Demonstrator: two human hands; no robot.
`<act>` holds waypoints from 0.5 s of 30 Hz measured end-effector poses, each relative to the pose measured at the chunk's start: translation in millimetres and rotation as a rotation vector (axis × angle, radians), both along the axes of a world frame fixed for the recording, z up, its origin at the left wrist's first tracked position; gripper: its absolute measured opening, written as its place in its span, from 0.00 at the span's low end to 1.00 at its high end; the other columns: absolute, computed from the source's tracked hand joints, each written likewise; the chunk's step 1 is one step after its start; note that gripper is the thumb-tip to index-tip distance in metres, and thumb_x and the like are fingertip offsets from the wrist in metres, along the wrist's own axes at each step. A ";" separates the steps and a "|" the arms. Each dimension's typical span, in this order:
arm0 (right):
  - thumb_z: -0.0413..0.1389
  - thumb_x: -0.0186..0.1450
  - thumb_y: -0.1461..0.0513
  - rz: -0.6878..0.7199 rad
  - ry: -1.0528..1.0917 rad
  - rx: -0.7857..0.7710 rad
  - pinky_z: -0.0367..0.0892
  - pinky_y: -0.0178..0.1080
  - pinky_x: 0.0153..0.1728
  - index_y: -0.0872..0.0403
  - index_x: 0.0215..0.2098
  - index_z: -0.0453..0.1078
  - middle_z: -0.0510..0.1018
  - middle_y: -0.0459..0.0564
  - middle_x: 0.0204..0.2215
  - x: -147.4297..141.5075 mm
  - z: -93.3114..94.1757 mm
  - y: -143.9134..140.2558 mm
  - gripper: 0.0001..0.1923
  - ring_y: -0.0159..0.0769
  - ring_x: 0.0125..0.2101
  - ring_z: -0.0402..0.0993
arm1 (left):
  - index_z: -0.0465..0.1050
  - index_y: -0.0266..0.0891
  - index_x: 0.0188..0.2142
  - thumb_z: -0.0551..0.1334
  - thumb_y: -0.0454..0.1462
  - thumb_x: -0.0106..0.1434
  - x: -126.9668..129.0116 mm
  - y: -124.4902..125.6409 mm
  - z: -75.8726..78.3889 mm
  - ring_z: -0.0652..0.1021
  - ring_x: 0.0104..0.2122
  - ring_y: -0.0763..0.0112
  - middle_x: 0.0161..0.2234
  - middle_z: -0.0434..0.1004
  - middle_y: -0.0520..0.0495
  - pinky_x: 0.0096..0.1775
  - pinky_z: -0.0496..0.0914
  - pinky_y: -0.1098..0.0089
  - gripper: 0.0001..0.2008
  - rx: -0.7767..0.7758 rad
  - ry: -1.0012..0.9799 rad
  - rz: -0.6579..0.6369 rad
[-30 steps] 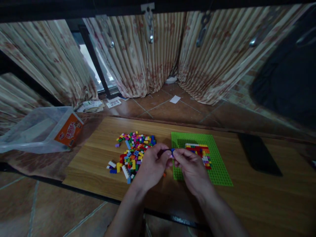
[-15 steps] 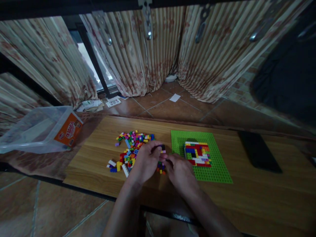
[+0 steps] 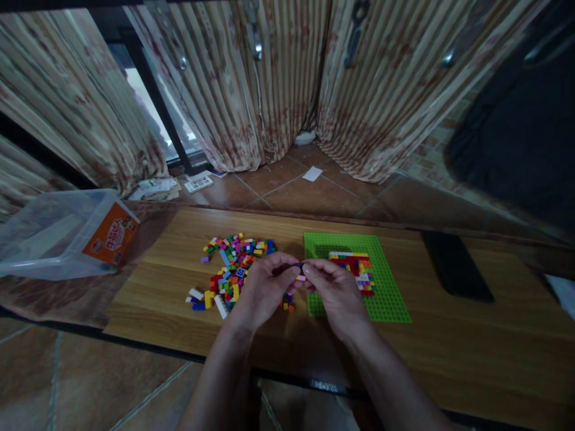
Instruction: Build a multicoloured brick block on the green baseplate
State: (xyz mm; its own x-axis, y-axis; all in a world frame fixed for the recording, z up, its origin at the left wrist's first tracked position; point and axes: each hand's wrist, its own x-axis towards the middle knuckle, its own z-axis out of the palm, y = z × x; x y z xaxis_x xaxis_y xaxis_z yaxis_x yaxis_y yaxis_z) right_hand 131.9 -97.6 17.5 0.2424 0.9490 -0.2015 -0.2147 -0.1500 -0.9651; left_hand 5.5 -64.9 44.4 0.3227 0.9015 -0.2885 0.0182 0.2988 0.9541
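My left hand [image 3: 266,288] and my right hand [image 3: 335,292] meet above the table, fingertips pinched together on small toy bricks [image 3: 301,276]. A dark piece and a pink one show between the fingers; the rest is covered. Left of and beneath my left hand spreads a loose pile of colourful bricks [image 3: 227,257]. Behind my right hand lies a green baseplate [image 3: 390,299], bearing a low multicoloured brick structure [image 3: 366,272] with walls of red, white, yellow and blue. My right hand hides part of that structure.
A clear plastic bin [image 3: 49,263] with an orange label stands at the left. On the right of the wooden table [image 3: 449,353] lies a dark flat object, like a phone or tablet [image 3: 458,266]. Striped curtains [image 3: 287,84] hang beyond the tiled floor.
My right hand has risen to meet the left, and both now pinch the bricks together. The whole view has shifted slightly.
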 end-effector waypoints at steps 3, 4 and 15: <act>0.64 0.53 0.51 0.033 -0.031 0.017 0.63 0.35 0.26 0.54 0.29 0.75 0.75 0.45 0.21 2.1 3.1 -0.9 0.14 0.31 0.23 0.67 | 0.71 0.34 0.30 0.63 0.36 0.56 0.9 -1.9 1.9 0.73 0.22 0.76 0.22 0.75 0.51 0.26 0.67 0.77 0.05 -0.011 -0.008 -0.021; 0.64 0.53 0.52 0.042 -0.036 0.024 0.62 0.35 0.25 0.54 0.28 0.74 0.75 0.44 0.21 2.7 4.0 -1.4 0.14 0.31 0.23 0.66 | 0.71 0.34 0.29 0.63 0.36 0.56 0.8 -2.4 2.4 0.73 0.22 0.77 0.22 0.75 0.51 0.25 0.66 0.77 0.05 -0.012 -0.013 -0.027; 0.68 0.50 0.55 0.041 0.381 -0.073 0.64 0.33 0.27 0.54 0.27 0.74 0.74 0.44 0.23 4.6 14.6 -5.1 0.13 0.28 0.24 0.67 | 0.72 0.35 0.34 0.68 0.41 0.53 -3.7 -1.3 -2.8 0.76 0.24 0.74 0.23 0.75 0.51 0.29 0.71 0.74 0.13 -0.036 -0.180 0.057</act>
